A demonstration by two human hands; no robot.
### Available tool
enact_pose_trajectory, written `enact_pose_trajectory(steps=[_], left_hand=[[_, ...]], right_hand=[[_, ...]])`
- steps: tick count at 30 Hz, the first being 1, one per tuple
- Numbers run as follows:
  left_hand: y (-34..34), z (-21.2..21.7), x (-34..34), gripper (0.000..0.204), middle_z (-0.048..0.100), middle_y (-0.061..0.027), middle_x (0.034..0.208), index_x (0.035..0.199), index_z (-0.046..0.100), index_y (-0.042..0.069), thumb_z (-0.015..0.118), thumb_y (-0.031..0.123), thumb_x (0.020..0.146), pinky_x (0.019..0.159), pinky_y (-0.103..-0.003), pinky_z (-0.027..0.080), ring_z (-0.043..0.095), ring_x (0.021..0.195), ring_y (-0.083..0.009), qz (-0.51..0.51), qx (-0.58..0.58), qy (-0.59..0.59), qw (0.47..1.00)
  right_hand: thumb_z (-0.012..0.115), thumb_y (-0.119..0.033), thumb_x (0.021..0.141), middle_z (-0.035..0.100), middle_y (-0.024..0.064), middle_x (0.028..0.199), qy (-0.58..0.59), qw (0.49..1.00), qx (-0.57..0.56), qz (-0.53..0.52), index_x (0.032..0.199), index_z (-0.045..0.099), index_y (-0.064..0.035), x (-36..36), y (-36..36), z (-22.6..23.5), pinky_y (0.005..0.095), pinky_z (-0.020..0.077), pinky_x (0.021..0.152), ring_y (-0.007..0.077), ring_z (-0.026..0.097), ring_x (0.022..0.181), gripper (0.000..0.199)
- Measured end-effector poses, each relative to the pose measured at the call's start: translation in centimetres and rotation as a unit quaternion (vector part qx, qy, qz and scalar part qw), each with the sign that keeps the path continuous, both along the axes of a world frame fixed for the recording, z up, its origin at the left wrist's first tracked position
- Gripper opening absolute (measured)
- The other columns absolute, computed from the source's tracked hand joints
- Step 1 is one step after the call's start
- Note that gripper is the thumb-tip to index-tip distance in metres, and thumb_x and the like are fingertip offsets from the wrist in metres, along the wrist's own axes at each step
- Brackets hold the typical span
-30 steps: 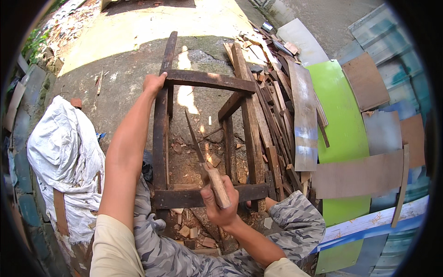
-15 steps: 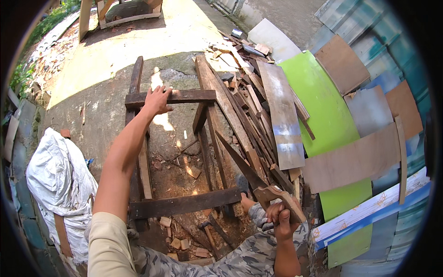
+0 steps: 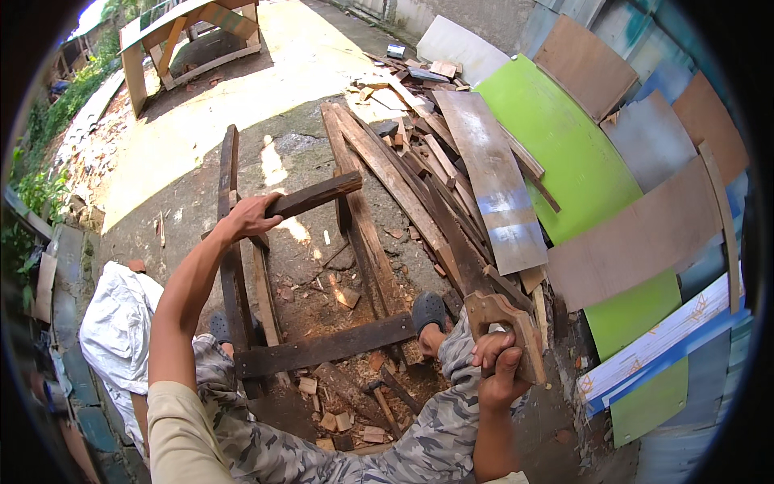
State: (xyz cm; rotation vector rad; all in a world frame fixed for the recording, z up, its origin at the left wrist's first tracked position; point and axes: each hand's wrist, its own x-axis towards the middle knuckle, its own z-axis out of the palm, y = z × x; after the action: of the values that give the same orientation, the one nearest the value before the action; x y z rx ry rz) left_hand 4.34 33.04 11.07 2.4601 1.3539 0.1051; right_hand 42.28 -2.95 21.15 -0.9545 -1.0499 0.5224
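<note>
My left hand is closed round a short dark wooden beam. The beam slants over the left rail of a dark timber frame, its right end raised toward the far right. In my right hand is a handsaw, gripped through its wooden handle. Its dark blade points up and away over the scrap pile. A dark cross board spans the near part of the frame in front of my knees. The right rail stands beside the heap of lumber.
Scrap wood is heaped along the right, beside a grey panel and a green sheet. White cloth lies at the left. A hammer and offcuts lie between my legs. A wooden table stands far left.
The beam's right end has come off the right rail; the beam now tilts, with my left hand nearer its left part. The saw has turned more upright. My view has shifted.
</note>
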Motion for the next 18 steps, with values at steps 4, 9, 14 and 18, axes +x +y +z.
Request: enact_pose_trajectory(steps=[4,9,14,18], left_hand=[[-5.5,1.6,-1.1,0.069,0.067,-0.0339,0.113,0.133,0.053,-0.007,0.061,0.039,0.083,0.094,-0.048,0.051,0.066,0.105,-0.0443,-0.003,-0.090,-0.044,0.995],[-10.2,3.6,1.2,0.089,0.068,-0.0290,0.119,0.128,0.061,-0.008,0.076,0.062,0.076,0.098,-0.044,0.052,0.067,0.110,-0.0379,-0.029,-0.242,0.015,0.970],[-10.9,-0.4,-0.3,0.102,0.067,-0.0296,0.124,0.129,0.062,-0.010,0.080,0.071,0.069,0.102,-0.044,0.051,0.065,0.116,-0.0399,-0.004,-0.254,0.029,0.967],[-11.5,-2.1,0.4,0.106,0.068,-0.0317,0.120,0.130,0.062,-0.009,0.067,0.081,0.074,0.100,-0.046,0.053,0.066,0.114,-0.0426,-0.009,-0.206,0.050,0.977]], right_hand=[[0.059,-0.033,0.105,0.049,0.0045,0.066,0.014,1.000,0.022,0.015,0.099,0.045,0.0006,-0.4,0.3,0.6,0.0282,0.0443,0.054,0.0118,0.048,0.054,0.037],[0.060,-0.032,0.104,0.050,0.0043,0.067,0.069,0.997,0.012,0.012,0.099,0.046,0.0006,-0.5,0.3,1.0,0.0290,0.0456,0.056,0.0119,0.048,0.057,0.036],[0.061,-0.037,0.103,0.054,0.0047,0.071,0.040,0.999,0.008,-0.019,0.101,0.053,0.0019,-1.4,0.9,1.4,0.0275,0.0456,0.063,0.0112,0.051,0.064,0.039],[0.061,-0.040,0.103,0.061,0.0059,0.091,0.056,0.998,-0.021,-0.031,0.109,0.058,0.0027,-0.9,0.7,0.7,0.0264,0.0453,0.066,0.0099,0.054,0.070,0.043]])
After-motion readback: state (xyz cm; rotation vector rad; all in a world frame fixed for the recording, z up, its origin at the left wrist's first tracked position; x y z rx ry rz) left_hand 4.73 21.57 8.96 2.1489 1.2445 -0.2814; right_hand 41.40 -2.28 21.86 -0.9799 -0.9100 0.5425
